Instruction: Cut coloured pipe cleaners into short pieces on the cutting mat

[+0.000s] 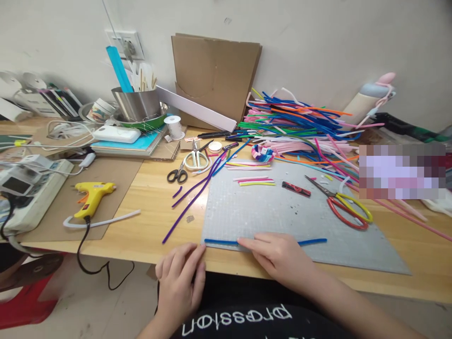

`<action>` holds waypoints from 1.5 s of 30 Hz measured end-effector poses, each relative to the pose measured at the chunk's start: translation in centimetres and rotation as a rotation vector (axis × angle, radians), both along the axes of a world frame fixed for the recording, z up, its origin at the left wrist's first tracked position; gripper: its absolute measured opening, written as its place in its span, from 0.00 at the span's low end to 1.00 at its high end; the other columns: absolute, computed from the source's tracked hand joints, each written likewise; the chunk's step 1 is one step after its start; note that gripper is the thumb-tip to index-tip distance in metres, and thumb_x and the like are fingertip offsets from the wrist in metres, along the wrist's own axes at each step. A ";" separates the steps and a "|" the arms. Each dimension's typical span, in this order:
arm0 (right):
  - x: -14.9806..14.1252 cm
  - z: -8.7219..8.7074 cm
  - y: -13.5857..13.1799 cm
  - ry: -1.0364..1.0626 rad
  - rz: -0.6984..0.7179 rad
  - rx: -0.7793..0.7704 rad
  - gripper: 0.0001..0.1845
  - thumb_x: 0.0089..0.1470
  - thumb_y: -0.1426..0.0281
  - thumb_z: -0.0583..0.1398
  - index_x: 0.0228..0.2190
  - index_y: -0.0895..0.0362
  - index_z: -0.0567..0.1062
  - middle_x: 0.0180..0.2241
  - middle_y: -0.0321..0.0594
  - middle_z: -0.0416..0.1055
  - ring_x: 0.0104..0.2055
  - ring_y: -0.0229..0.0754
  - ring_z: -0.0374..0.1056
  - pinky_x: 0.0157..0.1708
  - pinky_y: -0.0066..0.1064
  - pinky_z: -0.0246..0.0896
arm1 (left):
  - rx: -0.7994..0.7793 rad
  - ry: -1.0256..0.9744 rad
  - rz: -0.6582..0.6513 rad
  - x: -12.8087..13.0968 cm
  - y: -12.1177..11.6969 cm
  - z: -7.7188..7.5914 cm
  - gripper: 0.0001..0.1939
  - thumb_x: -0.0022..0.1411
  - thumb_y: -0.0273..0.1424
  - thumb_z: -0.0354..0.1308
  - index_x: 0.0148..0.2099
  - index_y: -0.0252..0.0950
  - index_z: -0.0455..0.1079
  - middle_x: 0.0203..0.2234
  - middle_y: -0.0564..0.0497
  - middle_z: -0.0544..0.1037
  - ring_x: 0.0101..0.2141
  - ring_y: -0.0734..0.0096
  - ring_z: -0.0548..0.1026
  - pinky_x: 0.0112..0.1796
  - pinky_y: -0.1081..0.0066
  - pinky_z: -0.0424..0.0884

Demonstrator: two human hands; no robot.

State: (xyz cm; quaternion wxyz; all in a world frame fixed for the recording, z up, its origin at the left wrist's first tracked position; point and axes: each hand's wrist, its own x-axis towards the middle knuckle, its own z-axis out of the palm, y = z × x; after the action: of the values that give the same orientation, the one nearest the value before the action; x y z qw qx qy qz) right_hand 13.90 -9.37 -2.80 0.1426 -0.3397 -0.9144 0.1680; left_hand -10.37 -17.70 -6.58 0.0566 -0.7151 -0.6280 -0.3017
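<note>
Two hands are nearest: the left hand [181, 278], loosely curled and empty, sits at seven o'clock; the right hand [277, 256], partly open with its index finger extended, presses the blue pipe cleaner [221, 242] at six o'clock on the grey mat [247, 212].

Before you, the surface [141, 245]: smooth pale wood, visible grain, faint sheen. Grey cutting mat [247, 212], matt, plastic-looking, scuffed. Tall brown cardboard [215, 75], dull. Pot [137, 104], brushed metal with soft shine. Glue gun [93, 193], smooth yellow plastic. Your blue stem [312, 242] and the heaped stems [300, 122] look fuzzy, matt. Scissors [321, 186]: metal blades, glossy red and yellow handles.
</note>
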 end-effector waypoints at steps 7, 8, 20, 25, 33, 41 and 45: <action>0.0 -0.3 0.0 0.017 0.001 -0.012 0.19 0.60 0.74 0.48 0.48 0.52 0.73 0.28 0.38 0.73 0.28 0.39 0.67 0.26 0.29 0.57 | -0.001 0.059 0.005 0.3 0.1 -0.2 0.27 0.59 0.28 0.52 0.61 0.50 0.60 0.43 0.48 0.72 0.44 0.59 0.67 0.44 0.60 0.57; 0.0 -0.3 0.0 0.026 -0.004 -0.030 0.19 0.60 0.73 0.48 0.48 0.53 0.72 0.30 0.39 0.74 0.30 0.40 0.69 0.28 0.30 0.59 | 0.001 0.067 0.004 0.4 0.1 -0.2 0.28 0.59 0.28 0.53 0.61 0.50 0.59 0.43 0.48 0.72 0.44 0.59 0.67 0.44 0.59 0.56; 2.4 1.2 0.4 0.163 -0.084 -0.293 0.09 0.60 0.73 0.51 0.35 0.54 0.71 0.33 0.38 0.70 0.35 0.38 0.66 0.35 0.30 0.61 | 0.022 0.115 0.018 0.5 0.4 -0.5 0.32 0.58 0.28 0.54 0.63 0.52 0.54 0.43 0.47 0.72 0.43 0.57 0.66 0.43 0.58 0.57; 2.8 1.2 0.5 0.120 -0.082 -0.272 0.10 0.61 0.74 0.51 0.33 0.55 0.71 0.32 0.38 0.68 0.35 0.37 0.64 0.35 0.30 0.60 | 0.051 0.132 0.013 0.2 0.6 -0.8 0.31 0.58 0.28 0.55 0.63 0.50 0.55 0.42 0.47 0.73 0.43 0.56 0.67 0.43 0.58 0.58; 3.2 0.8 0.6 0.076 -0.063 -0.251 0.11 0.59 0.77 0.52 0.33 0.55 0.73 0.33 0.38 0.67 0.35 0.36 0.64 0.35 0.29 0.60 | 0.146 0.196 -0.024 -0.3 0.8 -1.0 0.26 0.56 0.28 0.58 0.58 0.43 0.65 0.41 0.47 0.75 0.41 0.60 0.69 0.43 0.62 0.59; 3.3 1.1 0.5 0.032 -0.041 -0.286 0.13 0.58 0.79 0.50 0.35 0.55 0.73 0.35 0.38 0.66 0.36 0.36 0.64 0.36 0.29 0.60 | 0.144 0.196 -0.021 -0.3 0.8 -1.0 0.24 0.56 0.28 0.58 0.57 0.42 0.67 0.41 0.46 0.75 0.41 0.59 0.68 0.43 0.61 0.59; 3.5 1.2 0.6 0.028 -0.025 -0.304 0.14 0.59 0.79 0.50 0.37 0.55 0.73 0.36 0.38 0.66 0.36 0.36 0.64 0.37 0.29 0.60 | 0.150 0.195 -0.018 -0.3 0.8 -1.0 0.24 0.56 0.28 0.58 0.57 0.43 0.67 0.41 0.47 0.75 0.41 0.59 0.68 0.43 0.62 0.59</action>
State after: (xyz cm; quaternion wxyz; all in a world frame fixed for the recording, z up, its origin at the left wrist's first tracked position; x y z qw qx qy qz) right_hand 17.37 -8.81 -1.61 0.1042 -0.3664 -0.8719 0.3076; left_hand -10.69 -16.91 -7.56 0.1680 -0.7404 -0.5886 -0.2775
